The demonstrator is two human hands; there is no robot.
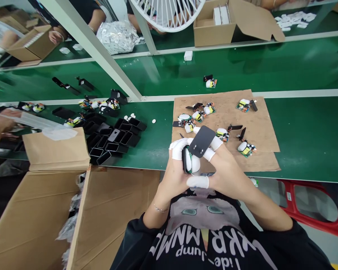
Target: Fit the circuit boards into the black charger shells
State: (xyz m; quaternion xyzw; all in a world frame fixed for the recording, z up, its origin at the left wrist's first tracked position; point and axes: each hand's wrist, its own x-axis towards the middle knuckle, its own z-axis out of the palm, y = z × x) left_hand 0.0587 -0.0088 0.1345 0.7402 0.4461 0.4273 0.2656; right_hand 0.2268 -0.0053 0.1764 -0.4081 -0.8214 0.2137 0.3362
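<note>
My left hand [176, 170] and my right hand [224, 168], both with white finger cots, meet close to my chest at the front edge of the green bench. Together they grip a small circuit board assembly [189, 162] with a white part on it. A flat black sheet [202, 140] sits against its top, pinched by my right fingers. Just beyond the hands lies a brown cardboard mat [259, 120] carrying several more circuit board assemblies [244, 147] and black sheets [235, 127].
A cluster of empty black housings [112, 138] lies left of the mat. An open cardboard box [81, 210] stands at my left. Another person's hand [1, 122] reaches in at far left. Across the green conveyor [298, 63] stand boxes, a white fan and other workers.
</note>
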